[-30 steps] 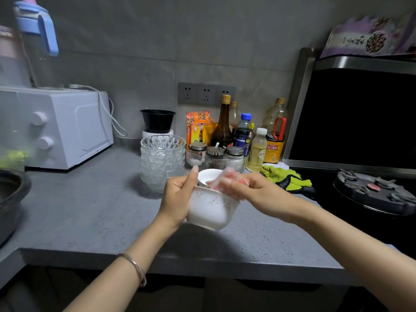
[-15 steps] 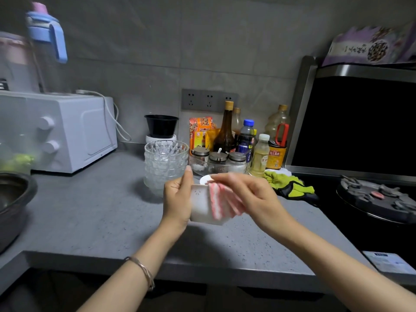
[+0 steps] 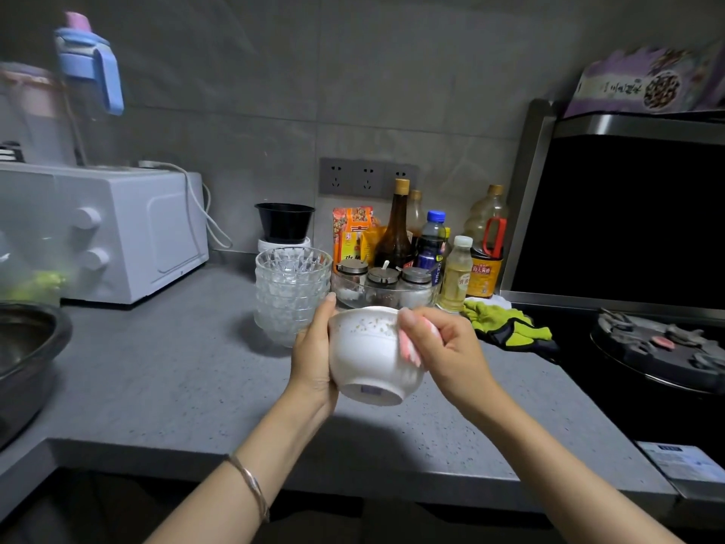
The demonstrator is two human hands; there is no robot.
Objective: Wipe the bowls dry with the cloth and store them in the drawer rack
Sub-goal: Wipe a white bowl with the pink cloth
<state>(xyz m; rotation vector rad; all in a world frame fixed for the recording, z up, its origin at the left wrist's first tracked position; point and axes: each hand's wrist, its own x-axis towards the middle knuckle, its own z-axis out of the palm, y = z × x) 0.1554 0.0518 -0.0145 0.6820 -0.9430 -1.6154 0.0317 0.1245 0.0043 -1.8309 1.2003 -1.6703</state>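
Above the front part of the grey surface [image 3: 164, 382], a white bowl [image 3: 370, 353] is held clear of the top, between both hands. The bowl is tipped on its side: its foot ring, bearing a small purple mark, is turned down and towards the wearer, and its mouth is turned up and away towards the wall. Its axis from foot to rim runs away from the wearer and slightly upward. Fine specks are noted on its outer wall.

The left hand [image 3: 314, 357] is cupped against the bowl's left wall, with the thumb laid up to the rim; the remaining fingers are hidden behind the bowl, so their spread cannot be told. The right hand [image 3: 449, 351] is closed round a pink and white cloth [image 3: 412, 351], its fingers [image 3: 441, 337] curled together and the cloth pressed against the bowl's right outer wall, just below the rim. A thin bracelet [image 3: 251, 484] is worn on the left wrist.

Just behind the left hand, a stack of glass bowls [image 3: 292, 286] stands upright on the surface. To its right a glass dish of lidded jars [image 3: 386, 294] is recorded, with bottles behind it. Yellow-green gloves [image 3: 506, 327] lie near the hob [image 3: 659, 349]. A white oven [image 3: 117, 233] stands at the far left.
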